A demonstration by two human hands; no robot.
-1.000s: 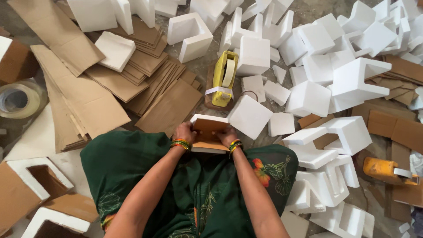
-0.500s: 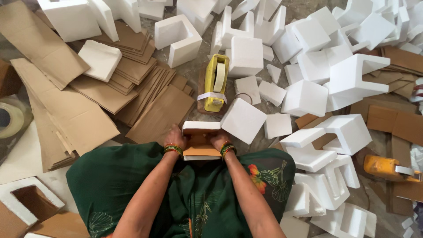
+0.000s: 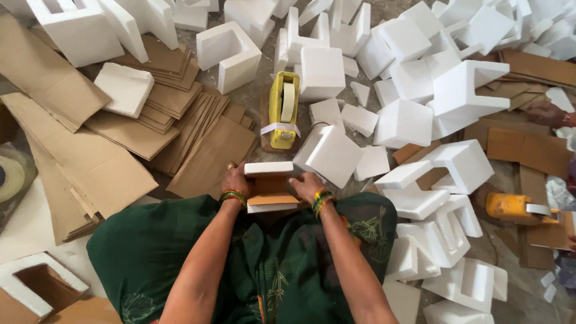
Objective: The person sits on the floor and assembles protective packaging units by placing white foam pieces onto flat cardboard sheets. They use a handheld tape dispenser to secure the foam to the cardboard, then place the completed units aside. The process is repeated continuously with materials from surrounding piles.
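My left hand (image 3: 236, 180) and my right hand (image 3: 307, 185) grip the two sides of a small white foam frame lined with brown cardboard (image 3: 270, 187), held over my lap in green cloth. Both wrists wear coloured bangles. Just beyond the piece lies a yellow tape dispenser (image 3: 283, 110) on the floor, with a white foam block (image 3: 329, 155) beside my right hand.
Flat brown cardboard sheets (image 3: 180, 132) are stacked to the left. Several white foam U-shaped pieces (image 3: 444, 198) pile up on the right and at the back. An orange tape dispenser (image 3: 515, 207) lies at the right. Another person's hand (image 3: 549, 114) shows at the right edge.
The view has shifted slightly. My hands have pressed in on the foam and cardboard piece and drawn it a little closer to my lap.
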